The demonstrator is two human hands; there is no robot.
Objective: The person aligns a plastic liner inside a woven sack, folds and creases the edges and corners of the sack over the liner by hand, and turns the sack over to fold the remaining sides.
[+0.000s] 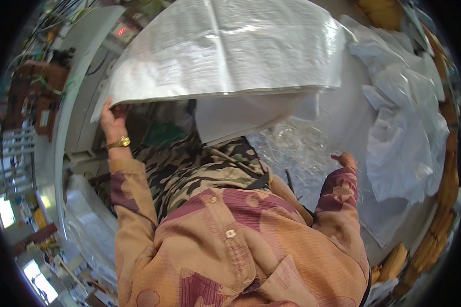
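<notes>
A broad stack of white woven plastic sheets [230,61] spreads across the upper middle, its near edge facing me. My left hand [113,123], with a gold watch [124,141] at the wrist, is closed on the left corner of that near edge; some of its fingers are hidden behind the sheet. Out to the right, my right hand [346,160] is in the air, apart from the sheets. Its thumb or a finger is stretched out, and nothing shows in it. Clear plastic scraps [297,146] lie just to its left.
Crumpled white sheets [402,123] are heaped on the right. Brown bundles [435,230] line the far right rim. A pale machine or table edge [61,133] runs along the left. Something green [164,133] lies beneath the stack, close to my camouflage-covered lap [184,169].
</notes>
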